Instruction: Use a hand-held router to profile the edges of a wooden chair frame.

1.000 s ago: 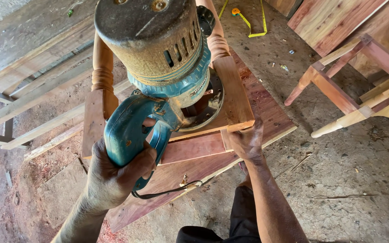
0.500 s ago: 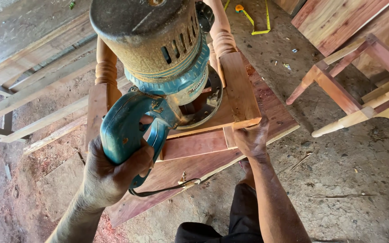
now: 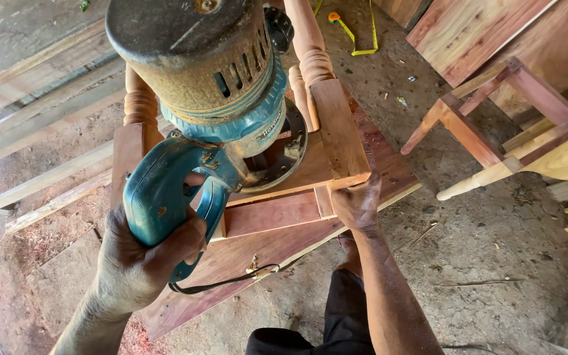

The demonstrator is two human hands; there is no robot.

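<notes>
1. One teal router.
2. Two hands: left hand, right hand.
3. Two turned wooden legs in view.
4. One yellow tape measure.
5. One small stool frame.
</notes>
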